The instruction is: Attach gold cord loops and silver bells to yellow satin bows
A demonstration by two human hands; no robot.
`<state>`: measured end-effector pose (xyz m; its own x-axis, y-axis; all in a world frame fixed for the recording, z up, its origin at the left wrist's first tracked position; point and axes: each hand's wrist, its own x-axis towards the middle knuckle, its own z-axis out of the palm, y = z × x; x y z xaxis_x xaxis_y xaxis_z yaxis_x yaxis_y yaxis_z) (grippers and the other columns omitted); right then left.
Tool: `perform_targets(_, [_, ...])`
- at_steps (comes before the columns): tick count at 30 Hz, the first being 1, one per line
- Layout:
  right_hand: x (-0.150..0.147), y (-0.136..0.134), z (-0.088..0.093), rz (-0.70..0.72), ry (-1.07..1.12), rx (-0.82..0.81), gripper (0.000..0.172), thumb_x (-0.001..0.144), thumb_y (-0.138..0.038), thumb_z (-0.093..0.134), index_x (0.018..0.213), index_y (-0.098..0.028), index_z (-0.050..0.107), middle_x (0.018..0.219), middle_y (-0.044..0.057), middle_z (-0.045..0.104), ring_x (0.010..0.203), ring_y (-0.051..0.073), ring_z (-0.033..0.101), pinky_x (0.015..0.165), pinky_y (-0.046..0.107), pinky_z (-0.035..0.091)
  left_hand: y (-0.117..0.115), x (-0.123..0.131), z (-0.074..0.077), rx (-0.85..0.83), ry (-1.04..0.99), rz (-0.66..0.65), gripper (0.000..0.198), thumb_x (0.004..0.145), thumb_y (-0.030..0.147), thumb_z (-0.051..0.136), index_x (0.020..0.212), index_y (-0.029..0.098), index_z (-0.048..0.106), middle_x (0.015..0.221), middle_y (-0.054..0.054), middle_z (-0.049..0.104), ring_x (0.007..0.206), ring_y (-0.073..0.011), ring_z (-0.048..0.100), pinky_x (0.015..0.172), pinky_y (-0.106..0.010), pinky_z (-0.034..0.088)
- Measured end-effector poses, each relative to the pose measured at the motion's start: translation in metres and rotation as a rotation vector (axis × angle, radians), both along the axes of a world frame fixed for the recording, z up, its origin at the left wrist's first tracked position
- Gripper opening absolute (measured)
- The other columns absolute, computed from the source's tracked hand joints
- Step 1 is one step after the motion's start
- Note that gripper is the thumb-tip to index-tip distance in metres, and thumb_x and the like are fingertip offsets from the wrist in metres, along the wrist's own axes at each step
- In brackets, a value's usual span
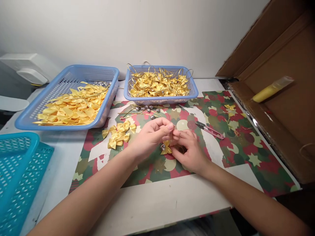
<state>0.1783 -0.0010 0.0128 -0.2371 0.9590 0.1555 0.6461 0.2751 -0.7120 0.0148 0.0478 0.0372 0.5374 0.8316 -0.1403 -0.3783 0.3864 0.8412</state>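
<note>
My left hand point(157, 134) is closed, thumb against forefinger, pinching a thin gold cord point(171, 136) that runs down to a yellow ribbon bow point(166, 148). A small silver bell point(163, 147) sits against that bow. My right hand point(189, 149) is closed around the right side of the bow; its fingertips are partly hidden. To the left on the patterned paper lies a small group of loose yellow bows point(119, 134). Beyond my hands are several silver bells point(148, 110) and gold cord pieces point(128, 113).
A blue basket point(104, 126) of yellow bows stands at back left, another blue basket point(161, 99) of belled bows behind my hands. A teal basket point(36, 164) is at near left. Pink-handled thread snips point(213, 130) lie right of my hands, beside a cardboard box point(275, 131).
</note>
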Motion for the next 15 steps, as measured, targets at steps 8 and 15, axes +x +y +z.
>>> perform_targets(8, [0.002,0.004,-0.001,0.028,0.047,0.001,0.013,0.077,-0.012,0.057,0.067,-0.020,0.056,0.078,-0.001,0.062,0.084,0.018,0.050,0.085,0.038,0.035,-0.007,0.006,0.012,-0.123,-0.147,0.083,0.021,0.074,0.025,0.080,0.069,0.013,0.063,0.062,0.001,0.065,0.057,-0.0060,0.060,0.056,-0.013,0.049])
perform_targets(15, [0.001,0.003,-0.001,0.035,0.004,-0.008,0.017,0.076,-0.012,0.059,0.062,-0.018,0.053,0.081,-0.001,0.065,0.085,0.017,0.049,0.086,0.039,0.032,-0.008,0.006,0.007,-0.187,-0.089,0.209,0.024,0.072,0.027,0.082,0.067,0.012,0.063,0.063,0.002,0.064,0.057,-0.0058,0.059,0.060,-0.016,0.052])
